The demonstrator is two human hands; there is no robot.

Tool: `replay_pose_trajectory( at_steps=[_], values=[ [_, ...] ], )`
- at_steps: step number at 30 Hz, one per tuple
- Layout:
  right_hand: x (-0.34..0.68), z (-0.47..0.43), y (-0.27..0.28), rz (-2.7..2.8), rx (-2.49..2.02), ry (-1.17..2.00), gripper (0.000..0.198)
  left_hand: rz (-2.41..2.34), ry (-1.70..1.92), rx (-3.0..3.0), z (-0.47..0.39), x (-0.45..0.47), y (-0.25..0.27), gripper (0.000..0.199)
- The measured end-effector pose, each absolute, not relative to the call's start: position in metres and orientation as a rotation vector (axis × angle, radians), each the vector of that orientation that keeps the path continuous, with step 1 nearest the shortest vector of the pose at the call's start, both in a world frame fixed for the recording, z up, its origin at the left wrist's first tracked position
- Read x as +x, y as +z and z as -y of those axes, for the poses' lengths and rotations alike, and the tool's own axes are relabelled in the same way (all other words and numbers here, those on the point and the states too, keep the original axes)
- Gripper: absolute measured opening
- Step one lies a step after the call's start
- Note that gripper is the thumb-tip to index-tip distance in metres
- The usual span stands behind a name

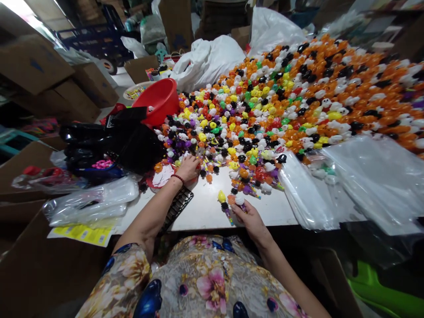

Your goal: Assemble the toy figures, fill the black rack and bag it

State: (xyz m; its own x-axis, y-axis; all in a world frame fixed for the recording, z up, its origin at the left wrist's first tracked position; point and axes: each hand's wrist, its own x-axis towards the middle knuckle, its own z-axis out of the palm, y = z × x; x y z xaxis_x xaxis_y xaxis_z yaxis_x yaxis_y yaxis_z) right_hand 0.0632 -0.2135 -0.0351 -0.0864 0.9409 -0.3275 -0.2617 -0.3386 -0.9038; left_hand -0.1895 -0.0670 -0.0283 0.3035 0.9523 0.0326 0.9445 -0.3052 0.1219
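Note:
My right hand [249, 216], near the table's front edge, pinches small novelty pencils [239, 201] with white and orange toppers. Just left of its fingers is another pencil with a yellow topper [221, 197] and a patterned shaft. My left hand [188, 168], with a red bead bracelet [178, 177] at the wrist, is at the near left edge of a heap of small toppers [265, 101]. Its fingers are bent down, and their tips are partly hidden, so what they grip does not show. Pencils with toppers [258, 176] lie bunched ahead of my right hand.
A red basin [160, 102] stands behind black plastic bags [132, 143]. Beside my left wrist are a dish of white paper slips [163, 176] and a black lattice basket [177, 205]. Clear bags [308, 194] lie at right; more plastic packs [94, 201] sit at left.

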Motion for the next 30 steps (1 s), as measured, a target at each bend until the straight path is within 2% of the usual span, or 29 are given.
replay_pose_trajectory(
  at_steps=[6, 10, 15, 18, 21, 25, 30],
  values=[
    [0.057, 0.215, -0.034, 0.873, -1.186, 1.682, 0.061, -1.824, 0.276, 2.39, 0.064, -0.183, -0.036, 0.022],
    [0.062, 0.217, -0.03, 0.922, -1.172, 1.653, 0.054, -1.814, 0.534, 2.275, 0.067, -0.179, -0.032, 0.031],
    [0.069, 0.217, -0.027, 1.004, -1.26, 1.509, 0.051, -1.367, 1.094, 1.44, 0.105, -0.164, -0.021, 0.03],
    [0.069, 0.215, -0.024, 1.03, -1.274, 1.439, 0.048, -1.08, 1.004, 1.022, 0.142, -0.145, -0.018, 0.033],
    [0.068, 0.213, -0.023, 1.064, -1.276, 1.415, 0.044, -0.989, 0.925, 0.844, 0.174, -0.128, -0.02, 0.039],
    [0.069, 0.214, -0.025, 1.169, -1.275, 1.347, 0.04, -1.072, 0.925, 0.779, 0.193, -0.115, -0.026, 0.044],
    [0.071, 0.218, -0.022, 1.406, -1.257, 1.219, 0.026, -1.14, 0.905, 0.891, 0.197, -0.112, -0.028, 0.049]
  ],
)
